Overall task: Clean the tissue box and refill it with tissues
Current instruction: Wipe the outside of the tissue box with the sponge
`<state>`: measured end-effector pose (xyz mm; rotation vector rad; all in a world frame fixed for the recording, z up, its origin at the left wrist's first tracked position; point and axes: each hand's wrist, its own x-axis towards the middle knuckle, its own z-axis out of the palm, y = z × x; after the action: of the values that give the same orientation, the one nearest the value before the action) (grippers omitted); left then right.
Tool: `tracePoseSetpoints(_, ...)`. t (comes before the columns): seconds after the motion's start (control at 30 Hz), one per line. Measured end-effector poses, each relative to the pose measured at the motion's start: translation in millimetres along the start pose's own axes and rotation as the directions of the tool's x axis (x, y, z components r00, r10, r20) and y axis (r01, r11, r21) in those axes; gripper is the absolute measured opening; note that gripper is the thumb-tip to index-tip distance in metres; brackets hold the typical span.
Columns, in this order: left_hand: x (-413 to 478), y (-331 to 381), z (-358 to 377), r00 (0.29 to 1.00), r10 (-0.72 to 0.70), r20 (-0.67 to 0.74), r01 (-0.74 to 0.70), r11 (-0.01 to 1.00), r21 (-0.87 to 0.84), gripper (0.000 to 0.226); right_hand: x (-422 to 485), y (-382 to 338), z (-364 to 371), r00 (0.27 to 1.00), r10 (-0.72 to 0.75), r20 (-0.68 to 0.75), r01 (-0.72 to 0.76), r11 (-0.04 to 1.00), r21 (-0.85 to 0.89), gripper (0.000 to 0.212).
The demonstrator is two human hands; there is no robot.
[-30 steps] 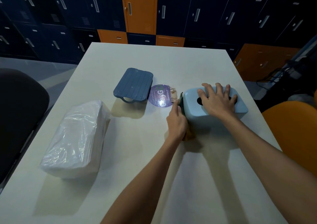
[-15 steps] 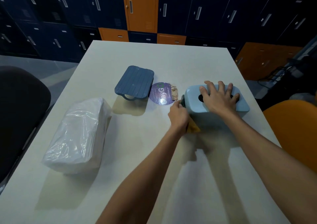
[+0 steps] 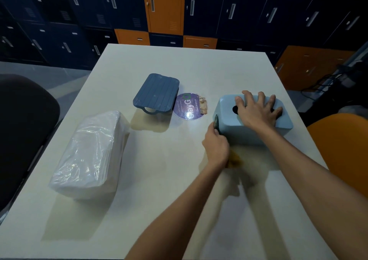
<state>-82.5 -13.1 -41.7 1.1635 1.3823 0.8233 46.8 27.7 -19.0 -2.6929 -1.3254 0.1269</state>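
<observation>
A light blue tissue box [image 3: 237, 128] with a dark oval slot on top sits at the table's right side. My right hand [image 3: 258, 110] lies flat on its top, fingers spread, pressing it down. My left hand [image 3: 217, 146] is closed on a cleaning sponge [image 3: 235, 161], green on one face and yellow on the other, held against the box's left near corner. Most of the sponge is hidden by the hand. A plastic-wrapped pack of white tissues [image 3: 89, 156] lies at the left. A dark blue ribbed lid [image 3: 156, 93] rests upside down near the middle.
A round purple sticker [image 3: 189, 106] lies on the white table [image 3: 179, 64] between the lid and the box. An orange chair [image 3: 342, 144] stands at the right, a dark chair [image 3: 23, 124] at the left. Blue and orange lockers fill the background.
My left hand with the sponge has slid slightly along the box's left near corner. My right hand stays flat on the box top.
</observation>
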Motion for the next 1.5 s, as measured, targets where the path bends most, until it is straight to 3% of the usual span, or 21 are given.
tracePoseSetpoints(0.07,5.6,11.0,0.2,1.000,0.026,0.008,-0.026,1.000,0.010,0.047,0.0,-0.7,1.0,1.000,0.009,-0.008,-0.009,1.000,-0.010,0.051)
tracePoseSetpoints(0.23,-30.1,-0.6,15.7,0.959,0.268,-0.096,-0.275,0.959,-0.068,0.054,0.6,-0.7,3.3,1.000,0.008,-0.019,-0.008,1.000,-0.021,0.051)
tracePoseSetpoints(0.37,-38.5,-19.7,21.2,0.931,0.362,-0.048,-0.359,0.932,0.059,0.072,0.6,0.3,1.8,1.000,0.002,-0.022,-0.002,1.000,-0.026,0.050)
tracePoseSetpoints(0.5,-36.4,-36.3,4.4,0.928,0.354,0.114,-0.366,0.923,0.117,0.059,-0.7,-3.7,-0.3,1.000,0.015,-0.003,-0.015,0.999,-0.032,0.051)
tracePoseSetpoints(0.6,-26.3,-33.7,-26.6,0.947,0.275,0.166,-0.295,0.950,0.105,0.047,2.8,-1.4,-16.0,0.996,-0.026,0.083,0.031,0.997,-0.070,0.056)
tracePoseSetpoints(0.7,-6.4,-36.7,-58.3,0.982,0.166,0.089,-0.178,0.971,0.158,0.040,14.7,14.1,-34.5,0.964,-0.214,0.156,0.242,0.951,-0.194,0.065)
tracePoseSetpoints(0.77,8.4,-42.2,-71.0,0.999,0.033,0.020,-0.034,0.997,0.075,0.036,20.5,25.1,-38.5,0.925,-0.318,0.207,0.353,0.921,-0.167,0.066)
tracePoseSetpoints(0.87,15.8,-36.2,-84.2,0.996,-0.061,-0.060,0.058,0.998,-0.037,0.037,21.3,26.7,-36.5,0.926,-0.318,0.203,0.347,0.929,-0.128,0.071)
tracePoseSetpoints(1.03,35.7,-7.4,-78.2,0.998,0.023,-0.054,-0.026,0.998,-0.053,0.037,21.9,23.3,-37.8,0.945,-0.288,0.158,0.311,0.939,-0.148,0.077)
tracePoseSetpoints(1.17,65.1,6.3,-56.0,0.982,0.134,0.136,-0.141,0.989,0.045,0.037,12.4,28.9,-23.5,0.931,-0.342,0.126,0.347,0.938,-0.016,0.065)
tracePoseSetpoints(1.27,84.9,11.5,-38.8,0.960,0.126,0.248,-0.124,0.992,-0.022,0.038,8.5,27.5,-14.1,0.954,-0.298,0.041,0.298,0.955,0.006,0.058)
tracePoseSetpoints(1.33,85.9,16.1,-32.1,0.961,0.142,0.237,-0.126,0.989,-0.081,0.038,9.0,25.2,-12.4,0.969,-0.244,0.025,0.244,0.970,0.009,0.059)
tracePoseSetpoints(1.43,61.3,14.7,-21.0,0.979,0.183,0.087,-0.158,0.959,-0.234,0.042,9.4,21.2,-11.0,0.980,-0.198,0.010,0.198,0.980,0.001,0.061)
tracePoseSetpoints(1.5,36.5,5.4,-6.5,0.983,0.185,-0.019,-0.185,0.957,-0.222,0.048,9.3,18.5,-9.9,0.984,-0.180,-0.002,0.180,0.984,-0.016,0.062)
